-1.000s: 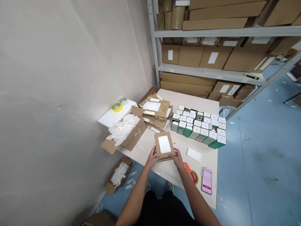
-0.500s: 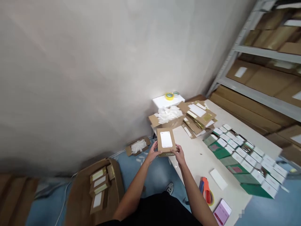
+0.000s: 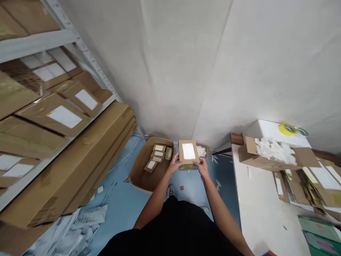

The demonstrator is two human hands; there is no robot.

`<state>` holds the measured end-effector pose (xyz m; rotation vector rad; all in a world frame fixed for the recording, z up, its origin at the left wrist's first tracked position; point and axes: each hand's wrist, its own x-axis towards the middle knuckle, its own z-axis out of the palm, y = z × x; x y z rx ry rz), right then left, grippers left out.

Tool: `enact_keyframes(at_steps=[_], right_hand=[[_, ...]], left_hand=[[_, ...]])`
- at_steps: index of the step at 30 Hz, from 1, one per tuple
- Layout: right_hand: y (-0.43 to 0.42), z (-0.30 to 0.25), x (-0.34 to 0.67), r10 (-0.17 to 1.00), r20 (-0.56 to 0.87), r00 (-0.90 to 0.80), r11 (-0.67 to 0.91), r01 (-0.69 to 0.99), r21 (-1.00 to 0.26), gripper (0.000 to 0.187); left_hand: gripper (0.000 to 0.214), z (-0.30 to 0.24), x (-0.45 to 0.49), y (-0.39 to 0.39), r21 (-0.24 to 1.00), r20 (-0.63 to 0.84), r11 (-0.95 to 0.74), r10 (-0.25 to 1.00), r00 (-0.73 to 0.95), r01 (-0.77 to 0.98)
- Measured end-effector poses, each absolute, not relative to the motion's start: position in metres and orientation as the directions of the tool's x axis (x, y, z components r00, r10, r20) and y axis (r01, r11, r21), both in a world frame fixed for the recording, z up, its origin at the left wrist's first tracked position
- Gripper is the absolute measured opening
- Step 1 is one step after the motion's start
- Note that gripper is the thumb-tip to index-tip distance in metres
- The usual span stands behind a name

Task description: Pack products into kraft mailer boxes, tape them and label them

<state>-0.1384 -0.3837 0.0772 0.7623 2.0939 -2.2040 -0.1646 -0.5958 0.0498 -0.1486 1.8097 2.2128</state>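
A small brown cardboard box with a white label (image 3: 188,154) is held in front of me above the blue floor. My left hand (image 3: 174,164) grips its left side and my right hand (image 3: 203,166) grips its right side, fingers wrapped round its edges. Just to the left and below, a large open carton (image 3: 145,174) stands on the floor with several similar labelled boxes (image 3: 157,155) inside.
A white table (image 3: 262,206) is at the right, carrying an open box of white plastic bags (image 3: 271,152), a pile of flat brown cartons (image 3: 309,185) and tape rolls (image 3: 287,129). Shelving with labelled cartons (image 3: 64,113) and long flat cardboard (image 3: 80,163) fills the left.
I have turned left, away from the table, carrying the small box in both hands. It has moved from above the table to above the floor beside the open carton.
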Motion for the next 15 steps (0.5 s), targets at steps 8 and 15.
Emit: enact_keyframes(at_steps=[8, 15], right_hand=[[-0.523, 0.052, -0.171, 0.09, -0.506, -0.858, 0.039, 0.511, -0.859, 0.054], [-0.621, 0.04, -0.172, -0.182, -0.478, -0.859, 0.178, 0.45, -0.875, 0.052]], left_hand=[[0.074, 0.046, -0.141, -0.73, 0.928, -0.336, -0.2, -0.088, -0.938, -0.314], [0.081, 0.038, -0.093, -0.817, 0.915, -0.402, -0.181, -0.367, -0.839, -0.36]])
